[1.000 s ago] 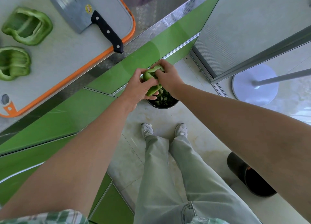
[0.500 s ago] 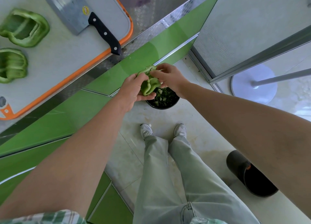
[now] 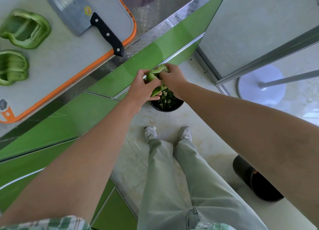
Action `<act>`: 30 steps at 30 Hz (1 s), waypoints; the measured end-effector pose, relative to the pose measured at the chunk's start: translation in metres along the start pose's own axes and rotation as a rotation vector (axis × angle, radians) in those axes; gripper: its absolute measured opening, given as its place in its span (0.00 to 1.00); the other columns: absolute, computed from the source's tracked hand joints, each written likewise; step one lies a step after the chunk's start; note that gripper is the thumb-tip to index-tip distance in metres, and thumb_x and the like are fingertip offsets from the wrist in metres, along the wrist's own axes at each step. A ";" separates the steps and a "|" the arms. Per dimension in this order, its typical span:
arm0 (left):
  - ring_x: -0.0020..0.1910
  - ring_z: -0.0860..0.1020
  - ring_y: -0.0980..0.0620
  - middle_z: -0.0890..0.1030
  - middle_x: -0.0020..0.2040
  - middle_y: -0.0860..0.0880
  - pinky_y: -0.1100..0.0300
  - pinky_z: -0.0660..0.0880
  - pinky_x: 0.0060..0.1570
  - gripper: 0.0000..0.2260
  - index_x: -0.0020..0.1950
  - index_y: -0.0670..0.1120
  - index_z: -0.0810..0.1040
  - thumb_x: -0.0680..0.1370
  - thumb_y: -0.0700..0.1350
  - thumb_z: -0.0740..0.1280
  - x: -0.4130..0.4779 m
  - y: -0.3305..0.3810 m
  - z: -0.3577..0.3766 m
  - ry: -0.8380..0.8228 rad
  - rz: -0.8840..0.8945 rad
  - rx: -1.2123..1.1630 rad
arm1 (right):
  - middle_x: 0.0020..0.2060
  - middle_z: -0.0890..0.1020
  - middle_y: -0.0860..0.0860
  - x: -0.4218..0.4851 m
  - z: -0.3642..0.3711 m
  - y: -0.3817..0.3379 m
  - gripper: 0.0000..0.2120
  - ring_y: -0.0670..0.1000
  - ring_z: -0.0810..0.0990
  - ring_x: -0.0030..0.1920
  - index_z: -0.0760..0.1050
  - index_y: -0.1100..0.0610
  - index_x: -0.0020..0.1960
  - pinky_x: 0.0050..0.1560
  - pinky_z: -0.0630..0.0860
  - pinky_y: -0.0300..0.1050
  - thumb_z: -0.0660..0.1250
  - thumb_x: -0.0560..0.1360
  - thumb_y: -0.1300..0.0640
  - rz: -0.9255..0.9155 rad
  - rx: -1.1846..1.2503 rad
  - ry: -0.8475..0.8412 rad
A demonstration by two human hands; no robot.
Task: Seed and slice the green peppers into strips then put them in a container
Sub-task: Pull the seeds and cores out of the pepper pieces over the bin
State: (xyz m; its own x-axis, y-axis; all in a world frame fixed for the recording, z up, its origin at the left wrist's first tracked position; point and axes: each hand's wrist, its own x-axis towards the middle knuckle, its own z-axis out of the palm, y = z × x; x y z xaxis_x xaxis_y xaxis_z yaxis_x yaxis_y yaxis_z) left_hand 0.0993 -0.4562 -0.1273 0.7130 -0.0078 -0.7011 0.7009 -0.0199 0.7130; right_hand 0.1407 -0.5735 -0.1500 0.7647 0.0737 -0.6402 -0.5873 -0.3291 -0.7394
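Seeding step: both hands hold the pepper [image 3: 152, 75] off the counter [image 3: 153, 12], over the floor bin [image 3: 166, 110]. Left hand [image 3: 141, 89] grips it and right hand [image 3: 172, 78] pinches into it, probably picking out seeds. Next, I'd guess: over to the board [image 3: 69, 57] and grab the cleaver [image 3: 77, 12] for strips.

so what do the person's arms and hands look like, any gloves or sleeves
No gloves, rings or watch visible on the left hand or right hand. The left forearm and right forearm are uncovered too. A green and white checked sleeve shows only at the bottom edge, by the left upper arm.
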 end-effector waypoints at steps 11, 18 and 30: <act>0.40 0.82 0.41 0.79 0.48 0.40 0.45 0.82 0.46 0.10 0.58 0.42 0.73 0.78 0.41 0.67 0.002 -0.001 -0.003 0.050 -0.060 -0.088 | 0.44 0.81 0.51 -0.001 -0.018 0.010 0.12 0.49 0.80 0.41 0.75 0.58 0.57 0.43 0.77 0.39 0.68 0.76 0.55 -0.077 -0.033 -0.138; 0.40 0.82 0.39 0.79 0.48 0.39 0.46 0.83 0.44 0.12 0.58 0.40 0.71 0.77 0.41 0.67 -0.002 0.002 0.001 0.010 -0.072 -0.102 | 0.32 0.75 0.51 0.000 -0.009 0.009 0.08 0.47 0.71 0.30 0.76 0.64 0.44 0.31 0.69 0.38 0.62 0.77 0.59 -0.196 -0.228 0.071; 0.45 0.83 0.39 0.80 0.55 0.37 0.45 0.82 0.49 0.18 0.64 0.42 0.69 0.77 0.40 0.69 -0.005 0.000 -0.001 -0.026 -0.045 -0.082 | 0.41 0.78 0.51 -0.007 -0.002 0.000 0.18 0.51 0.77 0.40 0.71 0.58 0.61 0.45 0.79 0.48 0.51 0.77 0.69 -0.084 -0.057 -0.021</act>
State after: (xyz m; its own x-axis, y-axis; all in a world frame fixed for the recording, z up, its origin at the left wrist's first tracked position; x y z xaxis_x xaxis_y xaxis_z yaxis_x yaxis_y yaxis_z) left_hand 0.0962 -0.4555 -0.1236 0.6808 -0.0350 -0.7317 0.7322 0.0611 0.6783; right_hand 0.1361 -0.5762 -0.1454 0.8046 0.1225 -0.5811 -0.5050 -0.3736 -0.7781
